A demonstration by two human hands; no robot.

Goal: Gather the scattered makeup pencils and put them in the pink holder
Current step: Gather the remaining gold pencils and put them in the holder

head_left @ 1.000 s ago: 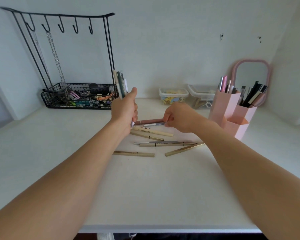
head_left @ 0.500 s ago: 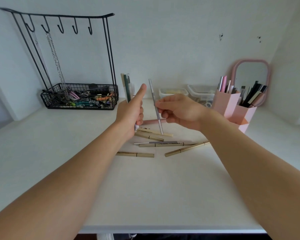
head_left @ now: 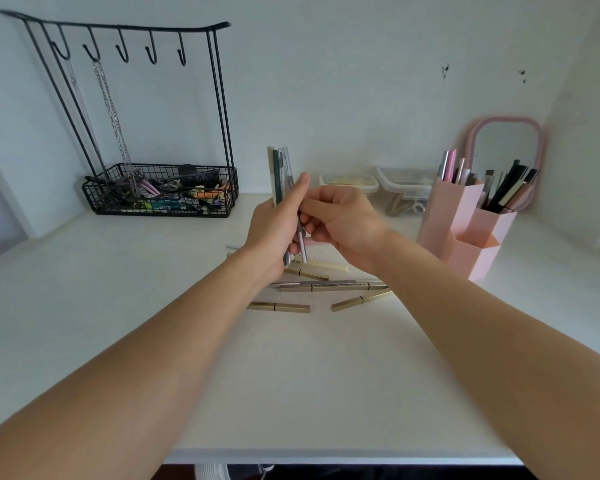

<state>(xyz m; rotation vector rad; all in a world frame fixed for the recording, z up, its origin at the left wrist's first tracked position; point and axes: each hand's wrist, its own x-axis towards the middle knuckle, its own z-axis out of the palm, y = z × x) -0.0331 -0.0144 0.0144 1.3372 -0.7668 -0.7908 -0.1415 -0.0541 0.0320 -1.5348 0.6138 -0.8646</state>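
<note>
Presently catalogued, places given from the pink holder (head_left: 465,230):
Left hand (head_left: 274,233): left of it, fingers closed round an upright pencil bundle (head_left: 280,174).
Right hand (head_left: 343,216): pinching a silver pencil (head_left: 302,244) into the bundle.
Loose pencils (head_left: 326,287): on the desk, lower left.
Handling: light, stiff, slick; grip mid-barrel.

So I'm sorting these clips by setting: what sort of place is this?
Most likely a vanity or dressing table at home: a pink-framed mirror against the wall, a pink holder of makeup pencils and brushes, and a black wire rack with hooks, chains and hair clips.
</note>
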